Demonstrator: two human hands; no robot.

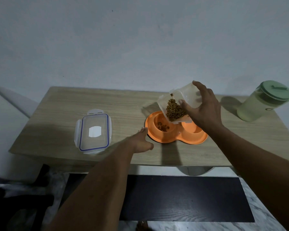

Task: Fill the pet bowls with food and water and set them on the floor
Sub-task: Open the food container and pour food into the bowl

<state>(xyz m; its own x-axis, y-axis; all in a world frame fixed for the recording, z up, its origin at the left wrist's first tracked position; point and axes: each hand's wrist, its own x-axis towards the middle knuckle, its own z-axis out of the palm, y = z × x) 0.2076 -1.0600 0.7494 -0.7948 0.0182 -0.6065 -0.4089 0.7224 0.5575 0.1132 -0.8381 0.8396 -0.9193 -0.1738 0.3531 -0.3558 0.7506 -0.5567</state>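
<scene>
An orange double pet bowl (162,139) sits on the wooden table (60,114). A few brown kibbles (163,127) lie in its left well; the right well looks bare. My right hand (205,112) grips a clear plastic food container (188,95), tilted mouth-down over the left well, with kibble piled at its lower end. My left hand (143,140) rests on the table with its fingertips against the bowl's left rim, holding nothing. A pale green water jug (260,104) with a green lid stands at the table's right end.
The container's clear lid (93,131), edged in blue, lies flat on the table left of the bowl. A wall runs behind the table. Below the front edge are a dark mat (190,197) and marbled floor (265,205).
</scene>
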